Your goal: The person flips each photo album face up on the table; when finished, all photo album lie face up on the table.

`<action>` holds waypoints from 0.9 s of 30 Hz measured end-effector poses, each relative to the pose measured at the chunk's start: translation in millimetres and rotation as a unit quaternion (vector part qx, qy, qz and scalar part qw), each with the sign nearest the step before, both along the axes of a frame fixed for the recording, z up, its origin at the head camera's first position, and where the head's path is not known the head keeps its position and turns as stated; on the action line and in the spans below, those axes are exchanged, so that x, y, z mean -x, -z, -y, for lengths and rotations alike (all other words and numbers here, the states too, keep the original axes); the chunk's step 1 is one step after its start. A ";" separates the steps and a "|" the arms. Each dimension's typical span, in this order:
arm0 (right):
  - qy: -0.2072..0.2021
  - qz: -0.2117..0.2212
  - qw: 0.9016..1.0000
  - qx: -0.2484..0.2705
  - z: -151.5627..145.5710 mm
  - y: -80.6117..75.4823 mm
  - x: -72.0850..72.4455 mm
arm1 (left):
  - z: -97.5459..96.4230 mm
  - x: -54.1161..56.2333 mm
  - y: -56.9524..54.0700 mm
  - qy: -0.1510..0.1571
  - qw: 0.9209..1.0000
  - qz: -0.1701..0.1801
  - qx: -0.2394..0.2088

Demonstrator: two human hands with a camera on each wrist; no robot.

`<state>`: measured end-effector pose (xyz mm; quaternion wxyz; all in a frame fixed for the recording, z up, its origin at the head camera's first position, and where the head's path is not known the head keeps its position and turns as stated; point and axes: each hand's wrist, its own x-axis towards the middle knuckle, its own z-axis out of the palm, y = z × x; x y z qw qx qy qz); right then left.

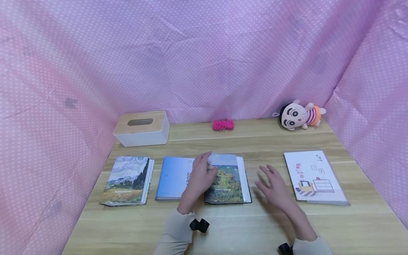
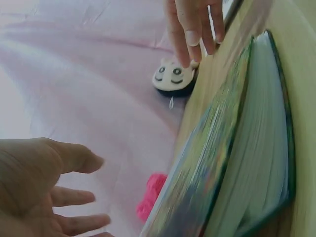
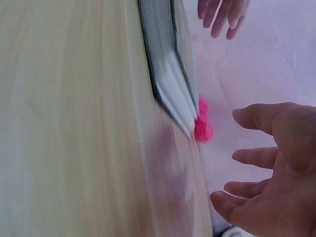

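Observation:
A photo album (image 1: 225, 182) with a painted garden cover lies on the table between my two hands. Over its left edge, and partly over the blue album (image 1: 173, 177), hovers my left hand (image 1: 200, 177), thumb and fingers spread and holding nothing. My right hand (image 1: 273, 189) is raised to the right of the garden album, fingers apart, gripping nothing. In the left wrist view the album's page edges (image 2: 259, 133) show, its cover slightly lifted from the pages. The right wrist view shows the same album (image 3: 168, 64) apart from the right hand (image 3: 281, 168).
Another painted album (image 1: 125, 180) lies at the left and a white illustrated book (image 1: 315, 177) at the right. Along the back of the wooden table (image 1: 242, 230) are a tissue box (image 1: 143, 138), a pink yarn bundle (image 1: 223, 125) and a plush doll (image 1: 299, 115). Pink dotted cloth surrounds it.

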<state>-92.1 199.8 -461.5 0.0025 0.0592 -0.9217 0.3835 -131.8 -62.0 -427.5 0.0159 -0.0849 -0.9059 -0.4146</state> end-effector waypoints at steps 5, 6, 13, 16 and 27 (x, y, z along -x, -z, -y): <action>0.026 -0.003 1.000 -0.014 -33.0 -8.6 -6.6 | -31.7 1.1 0.5 0.030 0.999 -0.012 -0.027; 0.032 -0.009 0.999 -0.016 -38.8 -10.4 -8.0 | -38.7 0.8 0.9 0.040 0.999 -0.008 -0.029; 0.069 -0.056 0.996 -0.020 -79.4 -16.7 -15.5 | -88.4 -1.6 12.2 0.125 0.987 0.055 -0.084; 0.086 -0.056 0.994 -0.027 -95.9 -17.8 -17.9 | -107.7 -4.1 18.8 0.147 0.978 0.095 -0.111; 0.123 -0.018 0.991 -0.044 -147.8 -11.6 -22.2 | -178.4 -7.9 45.4 0.156 0.964 0.172 -0.133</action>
